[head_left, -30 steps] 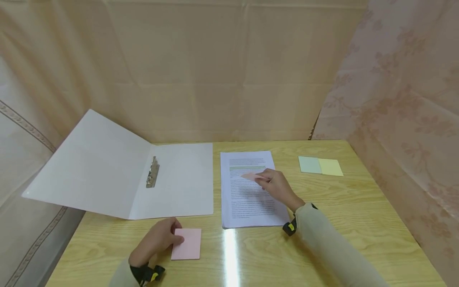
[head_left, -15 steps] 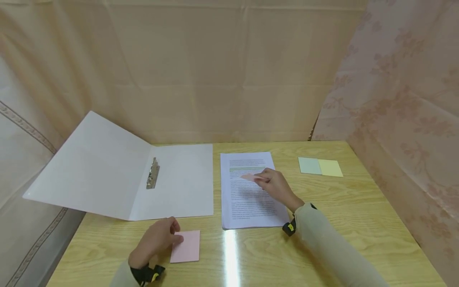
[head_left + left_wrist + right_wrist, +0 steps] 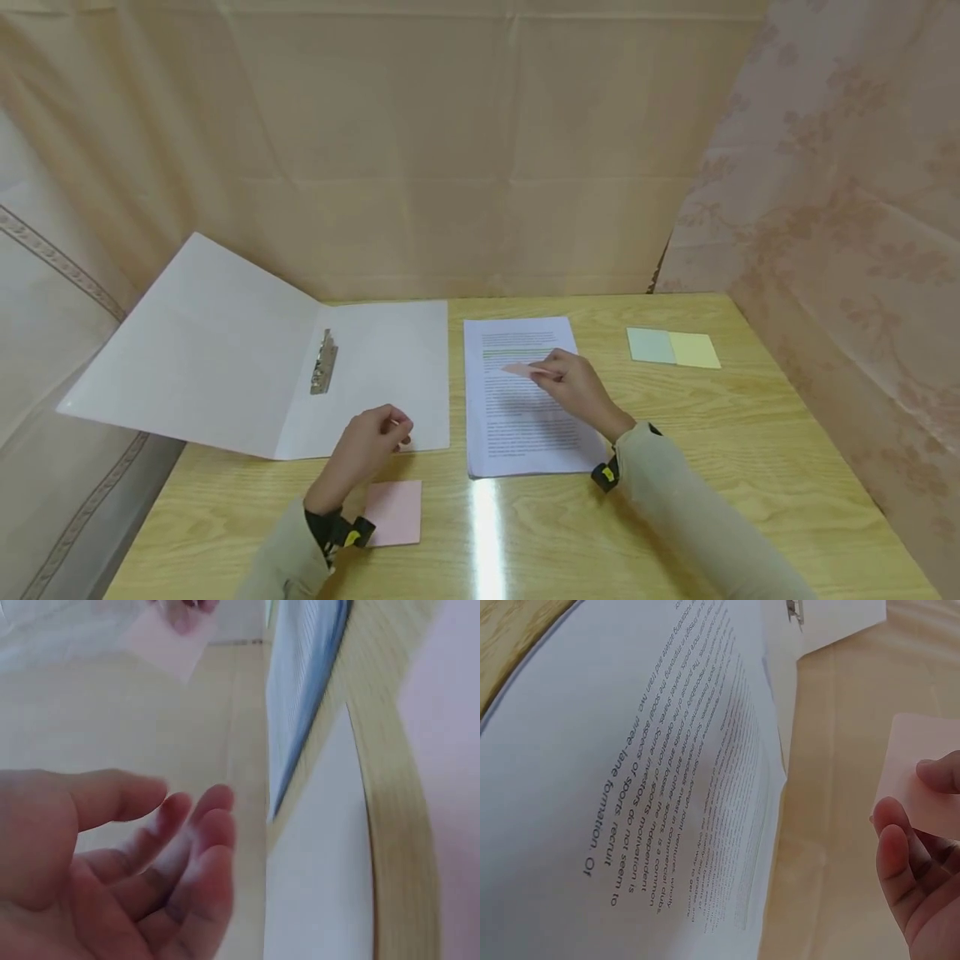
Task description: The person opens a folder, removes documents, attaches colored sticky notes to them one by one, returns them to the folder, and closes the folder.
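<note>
Pink note (image 3: 901, 759), where do you have it?
"Pinched in your right hand (image 3: 576, 387), above the printed stack (image 3: 525, 425)."
And your left hand (image 3: 366, 443)?
"Released, fingers loosely bent, by the white folder's (image 3: 393, 358) near edge. Pink pad (image 3: 399, 510) on the tabletop (image 3: 742, 425) beside your wrist; green pad (image 3: 651, 346) and yellow pad (image 3: 694, 351) right of the stack."

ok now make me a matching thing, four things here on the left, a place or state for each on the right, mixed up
1. folder
2. printed pages
3. yellow notes
4. right hand

A. marked with a green line
B. pinching a pink note
C. open, with a metal clip inside
D. beside pale green notes

Pairs: 1-C, 2-A, 3-D, 4-B
</note>
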Action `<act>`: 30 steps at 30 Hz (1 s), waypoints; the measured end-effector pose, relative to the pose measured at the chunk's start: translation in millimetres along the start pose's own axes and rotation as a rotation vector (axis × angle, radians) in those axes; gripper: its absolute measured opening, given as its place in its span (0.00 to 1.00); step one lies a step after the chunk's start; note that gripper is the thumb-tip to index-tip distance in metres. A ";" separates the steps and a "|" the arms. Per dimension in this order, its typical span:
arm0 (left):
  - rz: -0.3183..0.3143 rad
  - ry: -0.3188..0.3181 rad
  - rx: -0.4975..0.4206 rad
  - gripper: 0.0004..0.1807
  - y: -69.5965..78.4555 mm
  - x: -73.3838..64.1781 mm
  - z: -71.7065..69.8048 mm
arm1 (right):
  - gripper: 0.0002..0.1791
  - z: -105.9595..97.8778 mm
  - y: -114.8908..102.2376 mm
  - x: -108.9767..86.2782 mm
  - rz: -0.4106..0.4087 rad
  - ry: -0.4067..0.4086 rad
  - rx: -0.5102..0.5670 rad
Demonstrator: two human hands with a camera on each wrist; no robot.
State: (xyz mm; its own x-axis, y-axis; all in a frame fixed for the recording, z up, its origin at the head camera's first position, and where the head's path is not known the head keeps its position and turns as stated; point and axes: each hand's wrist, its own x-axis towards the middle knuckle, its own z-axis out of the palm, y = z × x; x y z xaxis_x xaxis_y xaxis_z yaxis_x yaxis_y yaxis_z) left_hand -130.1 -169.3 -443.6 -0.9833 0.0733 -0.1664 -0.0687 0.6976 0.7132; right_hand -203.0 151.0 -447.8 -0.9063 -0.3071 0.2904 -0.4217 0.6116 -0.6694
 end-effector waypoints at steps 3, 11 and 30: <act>0.034 0.018 -0.044 0.08 8.9 9.4 3.4 | 0.11 0.4 -2.3 -0.3 0.006 -0.006 0.002; 0.095 0.067 -0.213 0.08 32.1 35.0 13.5 | 0.10 2.0 -7.3 -0.5 -0.001 -0.001 0.003; 0.072 -0.141 -0.519 0.15 73.2 68.5 51.9 | 0.11 8.2 0.2 -1.9 -0.225 0.007 -0.097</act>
State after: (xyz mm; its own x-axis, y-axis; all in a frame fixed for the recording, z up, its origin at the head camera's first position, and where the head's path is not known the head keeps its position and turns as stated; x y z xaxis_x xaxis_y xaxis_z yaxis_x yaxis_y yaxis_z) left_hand -193.8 -76.2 -438.1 -0.9589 0.2280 -0.1686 -0.1108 0.2460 0.9629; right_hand -201.2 145.7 -454.2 -0.7895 -0.4386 0.4293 -0.6131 0.5959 -0.5187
